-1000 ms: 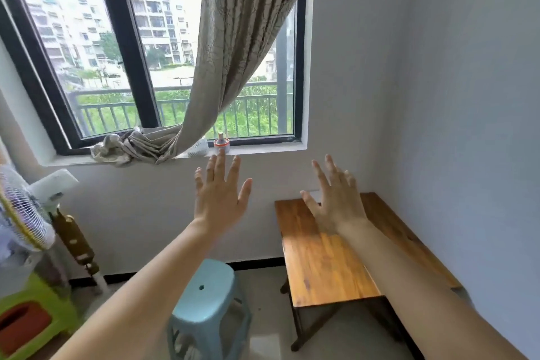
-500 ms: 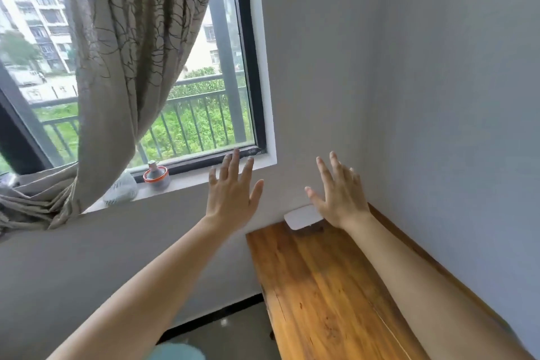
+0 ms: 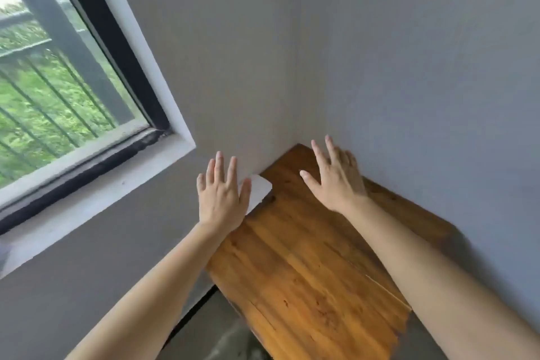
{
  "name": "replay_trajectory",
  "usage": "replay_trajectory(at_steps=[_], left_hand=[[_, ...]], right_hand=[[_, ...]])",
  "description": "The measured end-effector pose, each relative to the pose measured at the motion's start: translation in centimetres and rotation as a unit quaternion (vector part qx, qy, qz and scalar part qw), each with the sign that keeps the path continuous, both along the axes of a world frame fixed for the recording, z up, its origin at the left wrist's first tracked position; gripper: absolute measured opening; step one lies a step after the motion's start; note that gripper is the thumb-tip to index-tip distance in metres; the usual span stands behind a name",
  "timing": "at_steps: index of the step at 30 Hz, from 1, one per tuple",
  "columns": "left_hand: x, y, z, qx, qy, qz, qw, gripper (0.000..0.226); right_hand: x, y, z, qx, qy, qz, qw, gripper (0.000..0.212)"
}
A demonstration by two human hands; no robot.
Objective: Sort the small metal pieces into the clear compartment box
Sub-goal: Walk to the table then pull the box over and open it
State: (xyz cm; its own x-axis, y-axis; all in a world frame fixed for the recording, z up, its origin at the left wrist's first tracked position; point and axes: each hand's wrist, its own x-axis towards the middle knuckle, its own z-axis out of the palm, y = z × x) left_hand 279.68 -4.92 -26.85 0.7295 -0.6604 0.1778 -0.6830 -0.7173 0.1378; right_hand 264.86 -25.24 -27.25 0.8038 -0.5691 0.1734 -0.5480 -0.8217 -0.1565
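Observation:
A wooden table (image 3: pixel 306 272) stands in the corner of the room. Both arms reach out over it. My left hand (image 3: pixel 222 193) hovers by the table's far left edge, fingers spread, holding nothing. My right hand (image 3: pixel 336 178) is over the far corner of the table, also spread and holding nothing. A pale whitish object (image 3: pixel 260 187) lies at the far left of the table, partly hidden behind my left hand; I cannot tell what it is. No small metal pieces are visible.
Grey walls (image 3: pixel 409 67) meet right behind the table. A window (image 3: pixel 58 82) with a black frame and white sill is at the left. A strip of floor (image 3: pixel 222 327) shows below the table's left edge.
The view has swung right and down: the curtain, stool and fan have left the frame and the table fills more of it. Both hands stay spread and held forward.

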Motion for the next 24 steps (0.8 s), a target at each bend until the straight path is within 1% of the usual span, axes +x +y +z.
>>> replay_trajectory(at_steps=[2,5,8,10,14,18,24], left_hand=[[0.7,-1.5,-4.1,0.022,0.035,-0.042,0.998,0.064],[1.3,-3.3,-10.2,0.080,0.072,-0.104,0.989,0.064],[1.0,-4.3,-15.7,0.136,0.111,-0.151,0.973,0.065],[0.6,-4.7,-19.0,0.151,0.128,-0.180,0.964,0.065],[0.1,-6.2,-24.4,0.170,0.127,-0.230,0.950,0.065],[0.3,-7.7,-29.7,0.180,0.102,-0.277,0.938,0.066],[1.0,-7.6,-35.7,0.144,0.052,-0.288,0.945,0.065]], right_hand=[[-0.6,-0.9,-3.5,0.011,0.029,-0.045,0.999,0.076],[-2.0,-1.2,-9.1,0.042,0.071,-0.105,0.991,0.077],[-3.8,0.1,-14.5,0.073,0.124,-0.141,0.979,0.077],[-4.9,1.5,-18.0,0.094,0.140,-0.162,0.972,0.078],[-5.7,3.3,-23.9,0.128,0.140,-0.203,0.961,0.078],[-5.8,4.2,-29.5,0.127,0.121,-0.227,0.958,0.077],[-5.2,5.6,-35.4,0.092,0.073,-0.255,0.960,0.077]])
